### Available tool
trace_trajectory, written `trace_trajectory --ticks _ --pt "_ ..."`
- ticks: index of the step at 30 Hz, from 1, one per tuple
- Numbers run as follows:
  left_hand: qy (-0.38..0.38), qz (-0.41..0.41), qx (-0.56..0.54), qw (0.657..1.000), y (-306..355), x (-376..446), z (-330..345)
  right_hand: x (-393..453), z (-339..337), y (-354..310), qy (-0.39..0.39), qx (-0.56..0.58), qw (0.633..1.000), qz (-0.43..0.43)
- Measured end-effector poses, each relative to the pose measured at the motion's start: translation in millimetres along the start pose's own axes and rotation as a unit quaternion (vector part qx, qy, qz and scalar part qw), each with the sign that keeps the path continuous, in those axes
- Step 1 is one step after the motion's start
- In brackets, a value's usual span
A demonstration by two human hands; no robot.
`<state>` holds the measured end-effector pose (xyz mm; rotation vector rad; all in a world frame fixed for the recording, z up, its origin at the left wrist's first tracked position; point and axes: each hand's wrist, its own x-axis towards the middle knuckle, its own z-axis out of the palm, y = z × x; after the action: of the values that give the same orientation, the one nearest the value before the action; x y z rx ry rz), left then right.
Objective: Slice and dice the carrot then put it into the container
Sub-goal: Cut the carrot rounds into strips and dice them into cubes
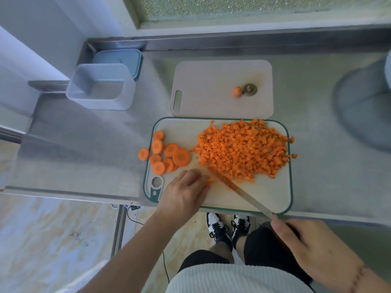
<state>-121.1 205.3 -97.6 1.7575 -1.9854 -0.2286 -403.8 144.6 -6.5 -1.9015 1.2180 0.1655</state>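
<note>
- Left hand (184,191) sits at the lower middle of the frame, fingers curled down onto a few carrot strips (210,181) so they don't roll while I cut.
- Right hand (306,242), lower right, is wrapped around the knife (239,190) handle, blade angled up-left with its tip right by those strips, ready to cross-cut them.
- Diced carrot (243,150) is heaped on the right side of the cutting board (264,197), pushed away to keep my cutting spot free.
- Carrot rounds (167,156) wait in a bunch at the board's left edge; one has slipped just off it.
- Container (101,86) stands open in the upper left with nothing in it, so I'd say filling comes last.
- Carrot ends (243,90) are parked on the second board (211,81) behind, out of the way.
</note>
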Motion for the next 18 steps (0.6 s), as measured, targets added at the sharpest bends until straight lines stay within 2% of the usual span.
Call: trace_trajectory --ticks 2,5,8,11,12,14,16,18 --pt "0.018 -0.035 -0.008 0.999 -7 -9 -1 1 2 3 0.006 -0.107 0.994 -0.022" --pt "-0.014 -0.062 -0.024 0.998 -8 -14 -8 5 2 5 -0.016 -0.233 0.972 -0.039" --pt "0.017 -0.088 -0.039 0.995 -8 -13 -23 11 -2 1 -0.037 -0.297 0.953 -0.049" --pt "0.077 -0.149 -0.097 0.981 -6 -4 -38 13 -5 -3 -0.01 -0.318 0.945 -0.075" --pt "0.065 -0.156 -0.117 0.979 -3 2 -43 15 -5 -5 0.008 -0.328 0.94 -0.092" --pt "-0.019 -0.134 -0.147 0.98 4 12 -50 20 -3 0 0.039 -0.33 0.937 -0.108" --pt "-0.096 -0.112 -0.156 0.977 8 18 -52 22 3 11 0.105 -0.32 0.93 -0.149" --pt "-0.127 -0.123 -0.16 0.971 8 20 -52 24 5 14 0.141 -0.313 0.92 -0.188"
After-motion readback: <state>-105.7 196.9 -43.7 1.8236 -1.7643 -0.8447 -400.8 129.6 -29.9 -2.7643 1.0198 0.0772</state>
